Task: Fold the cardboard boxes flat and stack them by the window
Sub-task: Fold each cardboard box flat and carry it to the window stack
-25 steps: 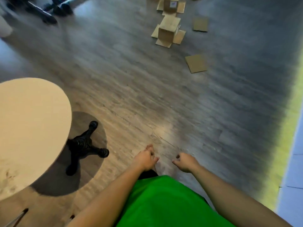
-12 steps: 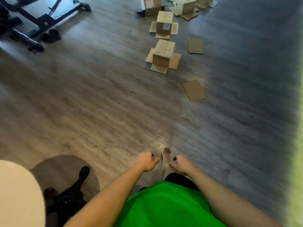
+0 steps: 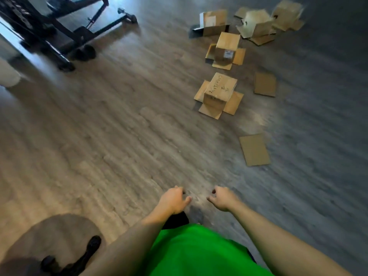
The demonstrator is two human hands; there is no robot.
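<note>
Both hands low at 6 o'clock over the wood floor [image 3: 99, 136], just apart. Left hand [image 3: 173, 200] and right hand [image 3: 223, 198] each with fingers loosely curled, grip on nothing. Nearest cardboard box [image 3: 219, 92] at 1 o'clock, upside down, flaps splayed on the floor. Second box [image 3: 227, 49] just beyond, more boxes [image 3: 256, 24] farther at 1 o'clock, blurred. Flat cardboard sheet [image 3: 254, 149] at 2 o'clock, another sheet [image 3: 264, 84] beyond it. Black metal frame [image 3: 65, 30] at 10 o'clock.
</note>
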